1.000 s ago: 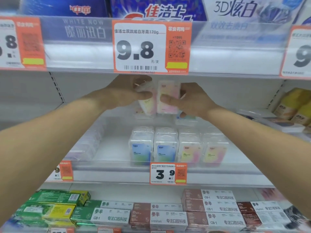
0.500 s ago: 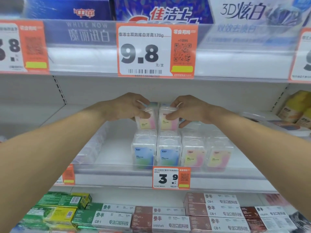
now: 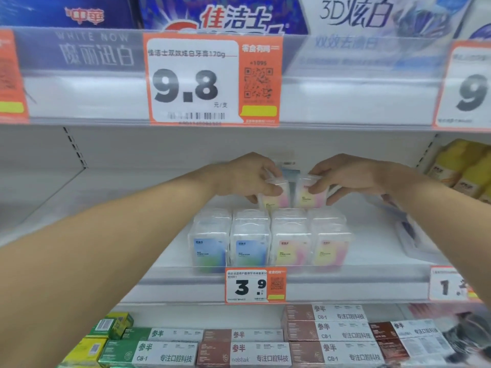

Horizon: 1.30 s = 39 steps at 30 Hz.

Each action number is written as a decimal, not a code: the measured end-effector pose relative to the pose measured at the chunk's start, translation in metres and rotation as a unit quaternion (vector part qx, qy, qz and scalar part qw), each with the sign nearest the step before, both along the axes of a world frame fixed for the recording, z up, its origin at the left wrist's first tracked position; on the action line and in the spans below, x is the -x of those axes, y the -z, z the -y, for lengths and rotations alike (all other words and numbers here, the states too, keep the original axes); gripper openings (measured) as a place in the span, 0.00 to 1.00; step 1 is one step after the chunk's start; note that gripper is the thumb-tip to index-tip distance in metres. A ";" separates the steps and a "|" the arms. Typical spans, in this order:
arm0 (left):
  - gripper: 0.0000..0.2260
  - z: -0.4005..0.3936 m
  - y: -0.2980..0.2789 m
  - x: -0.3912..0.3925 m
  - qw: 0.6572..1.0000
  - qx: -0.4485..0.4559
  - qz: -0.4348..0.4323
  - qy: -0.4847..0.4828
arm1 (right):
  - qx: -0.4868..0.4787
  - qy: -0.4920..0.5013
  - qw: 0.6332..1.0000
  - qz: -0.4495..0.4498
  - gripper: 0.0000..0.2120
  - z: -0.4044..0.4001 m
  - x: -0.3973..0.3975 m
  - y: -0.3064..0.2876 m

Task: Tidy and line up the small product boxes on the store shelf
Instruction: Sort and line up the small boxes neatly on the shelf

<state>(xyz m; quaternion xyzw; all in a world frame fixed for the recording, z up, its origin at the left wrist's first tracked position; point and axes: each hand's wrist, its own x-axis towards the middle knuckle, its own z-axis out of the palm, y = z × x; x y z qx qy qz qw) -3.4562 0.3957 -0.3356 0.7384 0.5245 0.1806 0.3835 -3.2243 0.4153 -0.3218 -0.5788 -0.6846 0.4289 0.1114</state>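
Two boxes [image 3: 293, 195] seemingly between hands [image 3: 297, 179]

White store shelf [image 3: 170, 251], middle tier, clear lip along its front edge. Directly on it: four small clear boxes in one row at the front, sides touching. From left: blue-green box [image 3: 210, 248], blue box [image 3: 249, 248], pink-yellow box [image 3: 289, 249], second pink-yellow box [image 3: 328, 248]. More clear boxes stand directly behind this row, details blurred. Orange-and-white price tag [image 3: 255, 285] reading 3.9 clipped to the front rail, below the two middle boxes. Flat white packs [image 3: 406, 235] lie on the shelf to the right of the row, partly hidden. Yellow bottles [image 3: 462, 168] stand at the far right, towards the back.
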 end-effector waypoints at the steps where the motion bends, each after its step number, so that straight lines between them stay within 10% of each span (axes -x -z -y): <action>1: 0.21 0.000 0.002 -0.009 1.000 0.002 -0.017 0.013 | 0.011 -0.002 1.000 0.000 0.11 0.003 -0.008 0.003; 30: 0.16 0.003 0.002 -0.019 0.990 0.110 -0.073 0.041 | 0.124 -0.044 0.988 -0.079 0.18 0.016 -0.028 0.020; 39: 0.15 -0.048 0.025 -0.006 0.979 -0.088 -0.161 -0.090 | -0.182 0.027 0.973 0.138 0.16 -0.065 0.023 0.031</action>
